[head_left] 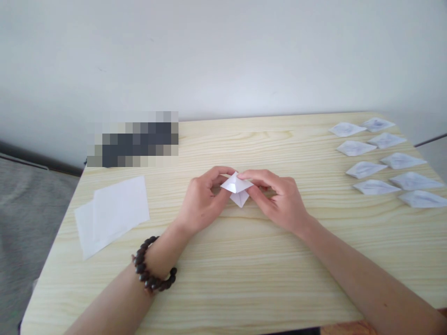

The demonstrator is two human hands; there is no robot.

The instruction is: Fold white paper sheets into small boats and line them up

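Observation:
A small piece of folded white paper (pixel 236 184) is held between both hands over the middle of the table. Its upper part forms a diamond, and a pointed flap hangs below it toward me. My left hand (pixel 208 195) grips the left corner between thumb and fingers; a dark beaded bracelet circles that wrist. On the other side, my right hand (pixel 279 197) pinches the right edge, with the index finger lying on the top near the tip. Some fingertips are hidden behind the paper.
Two overlapping sheets of white paper (pixel 120 209) lie at the left. Several folded white paper shapes (pixel 356 148), pointed at both ends, stand in two columns at the right. A pixelated dark object (pixel 136 142) sits at the back left of the wooden table (pixel 244 279), before a white wall.

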